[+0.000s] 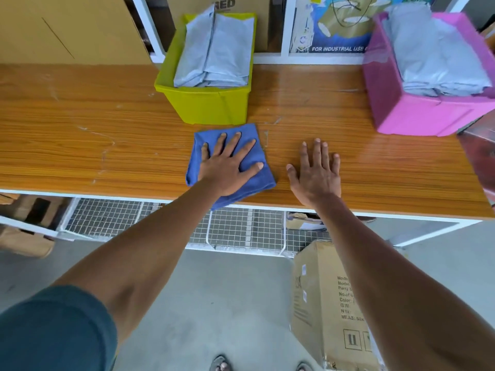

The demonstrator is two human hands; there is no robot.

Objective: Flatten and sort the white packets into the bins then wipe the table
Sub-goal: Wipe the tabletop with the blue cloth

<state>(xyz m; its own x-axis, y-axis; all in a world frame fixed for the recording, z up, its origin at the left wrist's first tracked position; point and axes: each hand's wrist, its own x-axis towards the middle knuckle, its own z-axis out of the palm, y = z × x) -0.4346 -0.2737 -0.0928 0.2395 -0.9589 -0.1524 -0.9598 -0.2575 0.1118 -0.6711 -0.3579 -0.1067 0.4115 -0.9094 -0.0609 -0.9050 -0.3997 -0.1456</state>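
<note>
A folded blue cloth (261, 180) lies on the wooden table (107, 145), its near corner hanging over the front edge. My left hand (230, 164) presses flat on the cloth with fingers spread. My right hand (316, 172) rests flat on the bare tabletop just right of the cloth. A yellow-green bin (206, 105) behind the cloth holds a stack of white packets (217, 52). At the right, a pink bin (417, 113) holds more flattened white packets (439, 57).
Pale scuff marks streak the tabletop left of the cloth. Cardboard and a poster stand behind the table. A wire mesh shelf (235, 228) sits under the table, and a cardboard box (329, 303) stands on the floor by my right arm.
</note>
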